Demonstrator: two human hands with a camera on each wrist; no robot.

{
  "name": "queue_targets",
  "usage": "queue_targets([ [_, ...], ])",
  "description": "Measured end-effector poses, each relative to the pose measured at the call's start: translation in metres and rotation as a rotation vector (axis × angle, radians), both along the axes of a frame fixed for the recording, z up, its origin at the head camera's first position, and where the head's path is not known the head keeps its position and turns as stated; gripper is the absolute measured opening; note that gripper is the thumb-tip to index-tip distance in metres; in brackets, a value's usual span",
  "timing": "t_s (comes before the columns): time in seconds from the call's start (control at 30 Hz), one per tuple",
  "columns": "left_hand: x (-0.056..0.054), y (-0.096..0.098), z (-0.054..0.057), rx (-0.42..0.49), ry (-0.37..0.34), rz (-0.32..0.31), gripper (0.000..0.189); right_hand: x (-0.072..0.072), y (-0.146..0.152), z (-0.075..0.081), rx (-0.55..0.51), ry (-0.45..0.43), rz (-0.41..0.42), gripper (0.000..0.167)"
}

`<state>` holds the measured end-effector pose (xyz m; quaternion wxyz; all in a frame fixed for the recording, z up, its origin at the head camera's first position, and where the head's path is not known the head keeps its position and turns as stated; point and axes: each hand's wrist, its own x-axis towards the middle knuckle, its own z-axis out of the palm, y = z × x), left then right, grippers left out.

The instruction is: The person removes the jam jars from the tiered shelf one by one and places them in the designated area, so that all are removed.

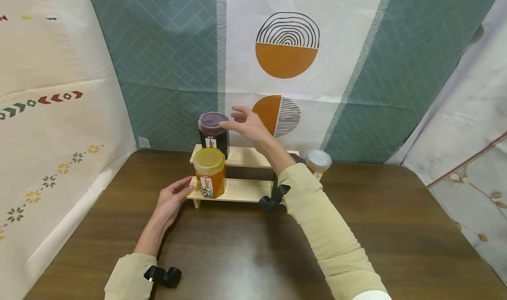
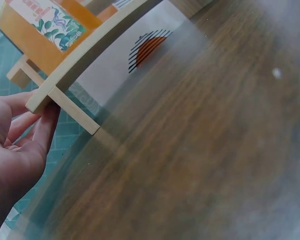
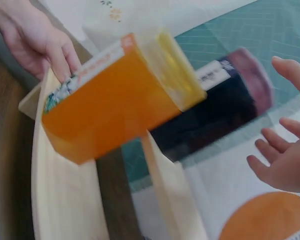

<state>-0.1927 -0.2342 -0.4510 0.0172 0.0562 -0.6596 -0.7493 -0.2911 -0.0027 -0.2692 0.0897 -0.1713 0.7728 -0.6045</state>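
Observation:
A two-tier wooden rack [image 1: 249, 191] stands on the table. On its upper tier, at the left, is a dark jar with a purple lid [image 1: 214, 133]. An orange jar with a yellow lid [image 1: 210, 172] sits below it on the lower tier, also at the left. My left hand [image 1: 173, 199] grips the lower tier's left end, thumb on top and fingers underneath; the left wrist view shows this hand [image 2: 20, 140] beside a rack leg. My right hand [image 1: 251, 126] is just right of the purple lid, fingers spread. In the right wrist view that hand [image 3: 290, 150] is apart from the jar and holds nothing.
Another jar with a whitish lid [image 1: 318, 161] stands at the rack's right end, partly hidden by my right arm. Patterned cloth [image 1: 170, 71] hangs behind the wooden table [image 1: 376, 212], with more cloth at both sides.

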Motion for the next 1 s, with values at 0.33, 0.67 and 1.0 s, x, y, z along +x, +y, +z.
queue_targets([
  [0.33,-0.002,0.001,-0.001,-0.004,-0.001,-0.003,0.05,-0.005,-0.036,-0.015,0.004,0.051,0.009,0.079],
  [0.67,-0.001,0.003,-0.001,0.015,-0.013,-0.003,0.048,-0.01,-0.036,-0.021,0.003,0.143,-0.016,0.068],
  [1.0,-0.002,0.001,-0.003,-0.005,-0.008,0.008,0.049,-0.009,-0.021,-0.005,-0.028,0.176,-0.026,0.066],
])
